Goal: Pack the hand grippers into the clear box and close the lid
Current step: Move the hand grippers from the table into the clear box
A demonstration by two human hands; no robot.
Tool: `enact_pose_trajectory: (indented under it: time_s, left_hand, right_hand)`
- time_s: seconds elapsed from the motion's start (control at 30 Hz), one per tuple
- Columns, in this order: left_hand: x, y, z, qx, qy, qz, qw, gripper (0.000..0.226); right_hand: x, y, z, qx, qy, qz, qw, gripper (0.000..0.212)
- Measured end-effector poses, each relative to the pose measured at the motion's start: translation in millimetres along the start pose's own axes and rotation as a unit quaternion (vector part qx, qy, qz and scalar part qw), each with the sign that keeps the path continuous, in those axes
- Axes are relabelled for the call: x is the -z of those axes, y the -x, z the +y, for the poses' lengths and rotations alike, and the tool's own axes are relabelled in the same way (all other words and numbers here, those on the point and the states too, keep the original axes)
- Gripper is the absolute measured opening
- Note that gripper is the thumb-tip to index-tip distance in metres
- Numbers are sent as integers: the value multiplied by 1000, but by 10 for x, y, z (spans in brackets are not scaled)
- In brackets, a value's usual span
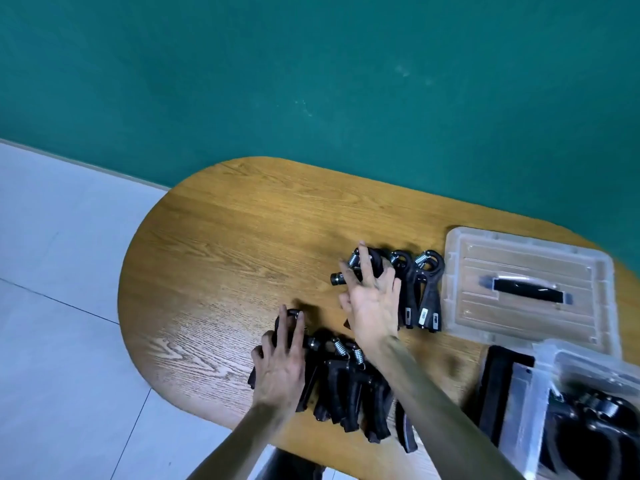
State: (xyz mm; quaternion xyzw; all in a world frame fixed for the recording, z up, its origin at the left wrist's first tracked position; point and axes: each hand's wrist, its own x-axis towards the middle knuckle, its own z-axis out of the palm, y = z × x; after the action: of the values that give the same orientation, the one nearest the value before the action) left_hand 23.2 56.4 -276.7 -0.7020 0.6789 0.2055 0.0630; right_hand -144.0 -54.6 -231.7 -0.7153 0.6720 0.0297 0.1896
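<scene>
Black hand grippers with steel springs lie in two groups on the wooden table point(225, 237). The far group point(424, 292) lies beside the clear lid point(530, 285), which rests flat with its black handle facing up. My right hand point(372, 299) lies over the leftmost gripper of that group, fingers spread and straight. The near group point(349, 386) lies by the table's front edge. My left hand point(282, 362) rests on its leftmost gripper with straight fingers. The clear box point(568, 403) stands at the lower right, with several grippers inside.
A black tray-like object point(498, 386) lies just left of the clear box. The table's rounded left end hangs over a pale tiled floor point(62, 306). A green wall point(311, 81) runs behind the table.
</scene>
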Motion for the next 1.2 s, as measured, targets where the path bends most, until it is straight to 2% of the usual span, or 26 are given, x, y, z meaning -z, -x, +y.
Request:
enact_pose_trajectory:
  time_s: [0.1, 0.23, 0.47, 0.63, 0.77, 0.93, 1.03, 1.2]
  left_hand:
    - [202, 46, 252, 32, 44, 28, 998, 70]
    - [448, 131, 740, 82, 76, 59, 992, 67]
    - [782, 242, 1640, 15, 20, 124, 992, 87]
    - [956, 480, 2375, -27, 27, 143, 989, 79]
    - [952, 688, 2966, -66, 20, 147, 987, 72]
    - [745, 992, 3717, -155, 0, 150, 976, 73]
    - [445, 1136, 3990, -165, 3, 126, 978, 75]
    - [-44, 1282, 4041, -139, -8, 55, 989, 73]
  right_hand:
    - [215, 293, 159, -17, -22, 71, 997, 62]
    - [526, 676, 374, 4, -35, 142, 989, 60]
    - [986, 1281, 1088, -20, -23, 167, 986, 61]
    - [1248, 1722, 1690, -67, -52, 183, 980, 61]
    - [1341, 2121, 2220, -109, -66, 208, 970, 66]
    - [1190, 2609, 2826, -144, -73, 249, 955, 58]
    - [922, 2831, 3103, -180, -89, 237, 950, 60]
    - [594, 3013, 3290, -214, -119, 197, 949, 63]
